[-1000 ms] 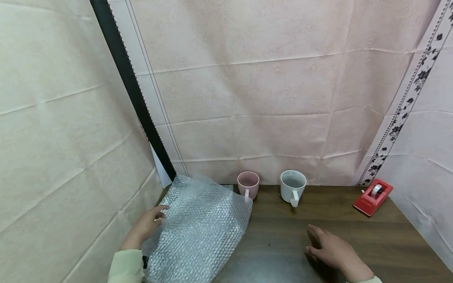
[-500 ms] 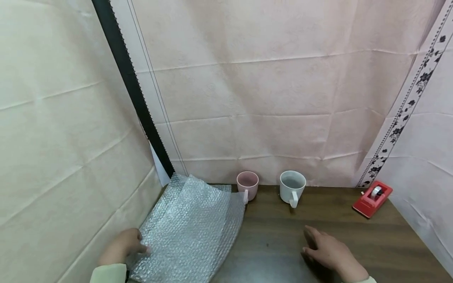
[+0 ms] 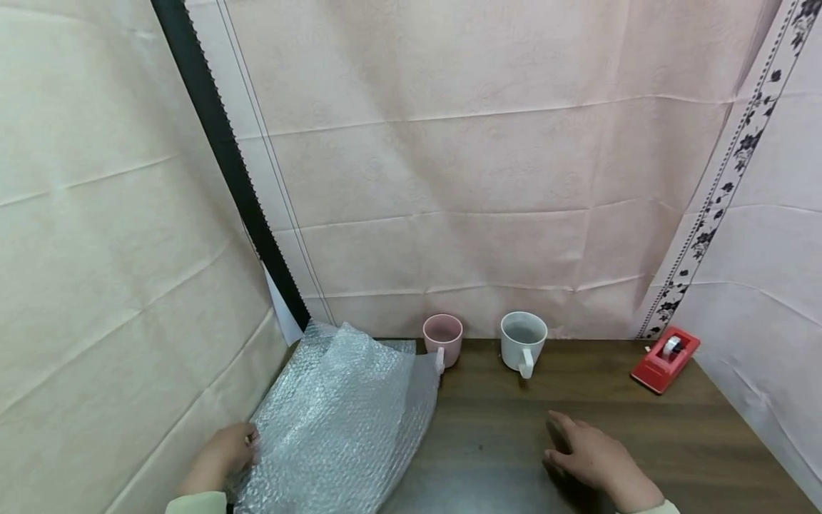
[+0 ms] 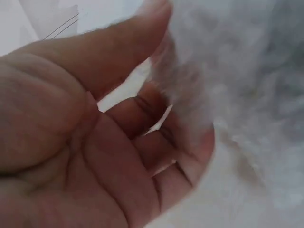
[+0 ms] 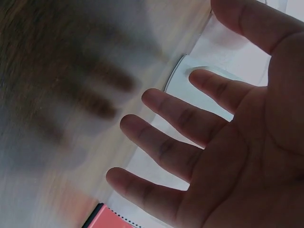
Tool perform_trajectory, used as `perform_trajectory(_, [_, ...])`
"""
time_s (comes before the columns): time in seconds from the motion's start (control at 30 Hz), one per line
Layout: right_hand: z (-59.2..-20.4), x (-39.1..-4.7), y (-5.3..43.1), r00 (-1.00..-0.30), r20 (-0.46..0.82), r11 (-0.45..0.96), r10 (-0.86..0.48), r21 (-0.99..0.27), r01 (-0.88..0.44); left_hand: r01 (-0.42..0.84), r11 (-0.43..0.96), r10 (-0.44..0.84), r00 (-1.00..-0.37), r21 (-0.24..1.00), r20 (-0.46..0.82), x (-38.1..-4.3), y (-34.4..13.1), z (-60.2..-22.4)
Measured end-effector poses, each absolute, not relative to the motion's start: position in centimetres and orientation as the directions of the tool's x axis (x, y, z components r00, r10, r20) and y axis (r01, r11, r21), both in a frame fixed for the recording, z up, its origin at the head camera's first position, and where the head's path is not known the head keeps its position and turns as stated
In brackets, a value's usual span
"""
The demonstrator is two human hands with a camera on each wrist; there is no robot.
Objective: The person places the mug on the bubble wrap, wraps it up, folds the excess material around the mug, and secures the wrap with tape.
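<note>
While the left hand (image 3: 229, 450) pinches the clear plastic bubble-wrap sheet (image 3: 340, 421), apparently for control, the right hand (image 3: 591, 457) hovers unclenched.

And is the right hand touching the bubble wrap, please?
Apart: the head view shows tabletop between the right hand and the bubble wrap.

Bubble wrap (image 3: 340, 421), clear, layered
Lies rumpled along the left edge of the table (image 3: 488, 421), up to its back corner.
</note>
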State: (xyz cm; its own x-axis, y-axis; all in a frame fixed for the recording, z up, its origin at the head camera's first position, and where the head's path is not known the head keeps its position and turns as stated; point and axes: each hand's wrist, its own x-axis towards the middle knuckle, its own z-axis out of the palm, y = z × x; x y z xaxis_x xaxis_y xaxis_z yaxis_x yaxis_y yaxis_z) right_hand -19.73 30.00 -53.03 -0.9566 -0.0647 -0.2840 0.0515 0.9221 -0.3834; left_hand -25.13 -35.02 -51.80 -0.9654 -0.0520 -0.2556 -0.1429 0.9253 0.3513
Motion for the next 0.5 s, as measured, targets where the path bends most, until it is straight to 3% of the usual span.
perform_trajectory(0.13, [-53.3, -20.0, 29.9, -0.964, -0.251, 0.904, -0.083, -0.425, 0.033, -0.045, 0.891, 0.030, -0.987, 0.452, -0.156, -24.8, -35.3, -51.3])
perform_trajectory(0.3, [-53.2, -20.7, 28.8, -0.973, -0.183, 0.870, -0.138, -0.493, -0.031, -0.020, 0.848, 0.066, -0.988, 0.530, -0.143, -24.8, -35.9, -51.1])
perform_trajectory(0.5, [-52.4, -21.9, 26.1, -0.966, -0.145, 0.812, -0.216, -0.576, -0.095, 0.131, 0.775, 0.223, -0.972, 0.618, -0.074, -24.7, -37.0, -51.1])
